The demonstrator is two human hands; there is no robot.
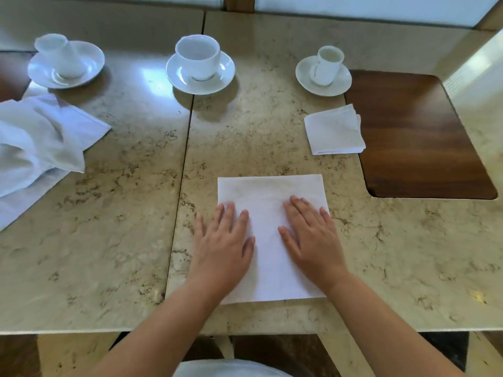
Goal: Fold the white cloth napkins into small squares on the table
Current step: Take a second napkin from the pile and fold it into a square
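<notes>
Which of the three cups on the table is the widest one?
The middle cup, on its saucer just left of the table seam. It is broad and bowl-shaped, while the left cup and right cup are narrow.

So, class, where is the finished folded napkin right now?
The small folded napkin lies right of centre, below the right-hand cup and saucer, touching the dark wood inset.

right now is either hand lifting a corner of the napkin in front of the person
No, the left hand and right hand both lie flat, palms down, on the napkin, which lies flat on the marble table.
</notes>
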